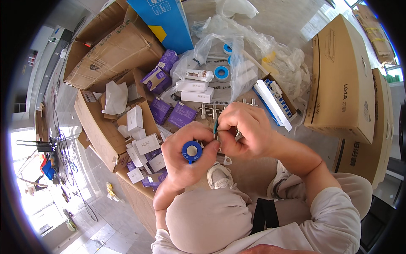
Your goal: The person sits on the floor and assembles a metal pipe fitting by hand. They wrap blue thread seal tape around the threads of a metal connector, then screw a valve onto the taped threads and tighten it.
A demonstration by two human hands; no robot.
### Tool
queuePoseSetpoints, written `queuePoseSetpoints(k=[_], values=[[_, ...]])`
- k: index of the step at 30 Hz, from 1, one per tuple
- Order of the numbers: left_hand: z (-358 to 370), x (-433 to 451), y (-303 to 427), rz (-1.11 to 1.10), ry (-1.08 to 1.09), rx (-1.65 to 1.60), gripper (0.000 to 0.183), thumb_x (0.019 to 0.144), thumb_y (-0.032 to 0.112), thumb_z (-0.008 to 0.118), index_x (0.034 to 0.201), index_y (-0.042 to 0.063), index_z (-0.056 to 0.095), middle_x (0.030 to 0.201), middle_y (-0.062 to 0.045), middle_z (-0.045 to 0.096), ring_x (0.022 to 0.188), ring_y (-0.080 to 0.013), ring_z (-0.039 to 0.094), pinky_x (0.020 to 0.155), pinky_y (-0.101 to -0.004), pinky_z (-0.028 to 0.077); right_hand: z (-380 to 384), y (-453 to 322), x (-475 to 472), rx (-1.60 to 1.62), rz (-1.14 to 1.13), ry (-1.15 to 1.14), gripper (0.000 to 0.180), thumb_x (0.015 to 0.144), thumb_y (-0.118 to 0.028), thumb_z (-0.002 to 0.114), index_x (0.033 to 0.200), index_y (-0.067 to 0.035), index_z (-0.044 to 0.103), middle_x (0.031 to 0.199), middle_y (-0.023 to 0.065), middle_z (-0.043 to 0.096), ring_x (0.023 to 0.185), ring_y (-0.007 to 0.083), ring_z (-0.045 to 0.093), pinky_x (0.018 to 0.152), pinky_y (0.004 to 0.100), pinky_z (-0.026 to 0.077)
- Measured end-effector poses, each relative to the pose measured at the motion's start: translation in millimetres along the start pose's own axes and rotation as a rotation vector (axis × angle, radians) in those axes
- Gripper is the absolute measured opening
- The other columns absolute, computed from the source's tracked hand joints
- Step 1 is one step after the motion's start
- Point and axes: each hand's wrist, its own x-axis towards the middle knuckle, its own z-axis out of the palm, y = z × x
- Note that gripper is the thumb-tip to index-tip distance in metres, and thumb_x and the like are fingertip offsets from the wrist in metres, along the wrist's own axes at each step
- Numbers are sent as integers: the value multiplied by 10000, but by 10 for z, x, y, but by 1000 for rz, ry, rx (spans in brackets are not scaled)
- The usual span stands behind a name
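My left hand [190,155] is closed on a metal valve with a round blue knob [192,151], marked ON and OFF, that shows on the back of the fist. At the valve's end, near both thumbs, my right hand [247,130] pinches a small green piece [216,126]; its exact kind is unclear. Just beyond the hands, several metal angle valves [214,111] lie on the floor. Partly hidden below the fingers is a coiled metal part with an eyelet [227,160]. Rolls of thread seal tape [221,73] and a white tube [199,75] lie farther off among plastic bags.
Opened cardboard boxes [101,127] with small white and purple boxes [183,115] stand on the left. A narrow box of blue-and-white parts [277,100] lies right of the valves. Large cartons [341,82] stand at the right, a blue box [168,25] at the back. Cables [65,152] trail far left.
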Motion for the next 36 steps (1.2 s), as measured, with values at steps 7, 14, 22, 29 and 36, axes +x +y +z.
queuePoseSetpoints(k=[7,14,22,29,36], values=[[-44,-15,-6,76,100,82,137,793,-114,729,872,-18,671,851,-79,696,752,-155,635,682,-287,503,-116,-23,114,38,29,-78,373,793,-28,874,1132,-10,720,926,116,737,704,253,684,629,330,529],[-116,18,4,76,-30,95,145,775,-112,730,865,-17,668,830,-79,678,725,-164,618,665,-295,493,-173,18,80,-139,-145,-158,248,788,-120,871,997,-62,750,957,66,728,741,223,695,619,337,525],[-89,21,-6,45,-19,125,146,766,-108,733,857,-14,669,826,-77,677,710,-168,613,656,-293,488,-83,8,53,-273,-200,-154,328,735,87,817,970,-7,607,867,93,674,673,272,661,608,372,568],[-4,10,5,104,51,142,154,766,-112,748,861,-17,674,831,-77,681,707,-177,625,656,-289,497,-43,11,-5,-15,35,-120,334,818,145,738,1073,6,572,964,159,677,749,312,681,656,371,575],[-28,-44,-19,79,144,82,152,785,-117,757,879,-18,691,869,-90,704,746,-179,663,685,-286,521,-150,-125,121,89,221,-139,422,842,69,822,1226,-2,660,1052,166,725,853,297,730,704,346,584]])
